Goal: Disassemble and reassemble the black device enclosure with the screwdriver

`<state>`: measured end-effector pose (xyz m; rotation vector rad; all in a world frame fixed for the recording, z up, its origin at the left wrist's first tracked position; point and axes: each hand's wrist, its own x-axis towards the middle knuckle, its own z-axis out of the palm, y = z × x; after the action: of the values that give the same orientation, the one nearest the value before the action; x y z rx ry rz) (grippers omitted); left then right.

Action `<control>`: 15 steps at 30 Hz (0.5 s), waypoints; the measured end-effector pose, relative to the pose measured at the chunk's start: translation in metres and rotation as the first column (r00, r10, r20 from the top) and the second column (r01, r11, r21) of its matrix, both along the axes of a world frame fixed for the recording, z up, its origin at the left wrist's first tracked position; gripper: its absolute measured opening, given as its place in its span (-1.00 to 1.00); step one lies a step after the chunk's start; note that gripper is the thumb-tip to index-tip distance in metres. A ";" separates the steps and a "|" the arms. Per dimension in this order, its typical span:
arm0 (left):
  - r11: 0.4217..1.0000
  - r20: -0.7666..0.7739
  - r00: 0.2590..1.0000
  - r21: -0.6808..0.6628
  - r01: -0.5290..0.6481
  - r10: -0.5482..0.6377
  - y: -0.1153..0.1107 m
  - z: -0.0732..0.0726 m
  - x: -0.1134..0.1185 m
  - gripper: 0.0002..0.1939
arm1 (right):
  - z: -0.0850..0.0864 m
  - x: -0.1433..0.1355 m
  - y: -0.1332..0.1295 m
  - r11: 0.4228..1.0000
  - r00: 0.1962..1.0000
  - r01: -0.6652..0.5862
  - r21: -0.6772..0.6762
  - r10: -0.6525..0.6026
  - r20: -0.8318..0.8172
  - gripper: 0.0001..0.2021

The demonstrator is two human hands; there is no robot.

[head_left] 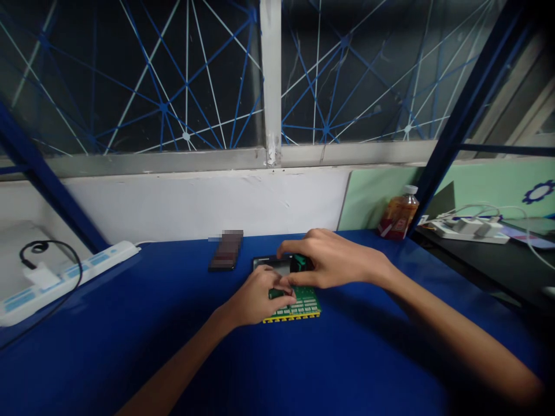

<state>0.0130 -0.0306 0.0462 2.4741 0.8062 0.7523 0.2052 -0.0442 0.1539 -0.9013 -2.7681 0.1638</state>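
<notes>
A green circuit board (309, 305) with rows of small pale parts and a yellow toothed front edge lies on the blue table. My left hand (259, 296) rests over the board's left side, thumb and fingers drawn together near its middle; what they pinch, if anything, is hidden. From the right, my right hand (332, 257) arches over the board's back part. Its fingers curl round a dark round object (298, 263) with green on it, mostly covered by the hand. Behind the left fingers shows a black flat case or screen (271, 264), partly hidden.
A dark phone-like slab (226, 251), partly pixelated, lies behind to the left. A white power strip (78, 277) with a black cable runs along the table's left (130, 346). At the back right stands a drink bottle (401, 214), beside a blue frame post (455, 127).
</notes>
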 end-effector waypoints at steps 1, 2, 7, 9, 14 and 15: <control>1.000 0.000 1.000 -0.001 0.008 -0.008 0.000 0.001 0.000 -0.92 | 0.000 0.000 0.000 1.000 1.000 -0.003 0.002 0.003 0.002 -0.65; 1.000 0.000 1.000 -0.006 0.017 -0.017 -0.001 0.003 0.000 -0.92 | 0.000 0.000 0.000 1.000 1.000 -0.008 0.005 0.008 0.003 -0.67; 0.999 -0.020 1.000 -0.044 0.012 -0.013 -0.005 0.009 0.000 -0.89 | 0.001 0.000 0.000 0.999 0.999 -0.034 0.017 0.034 -0.005 -0.70; 0.998 -0.023 1.000 -0.055 -0.019 0.018 -0.004 0.008 0.000 -0.90 | 0.000 0.000 0.000 0.999 0.999 -0.033 0.024 0.033 -0.016 -0.67; 0.999 -0.002 0.999 -0.035 -0.041 0.041 -0.002 0.003 -0.001 -0.90 | -0.002 -0.002 0.002 0.999 0.999 -0.028 0.032 0.029 -0.031 -0.66; 0.999 -0.003 0.999 -0.023 -0.034 0.033 -0.002 0.004 -0.001 -0.89 | -0.002 -0.002 0.002 0.999 0.999 -0.033 0.033 0.034 -0.034 -0.67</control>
<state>0.0124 -0.0331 0.0498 2.4476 0.8545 0.7478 0.2034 -0.0420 0.1517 -0.8365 -2.7476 0.1386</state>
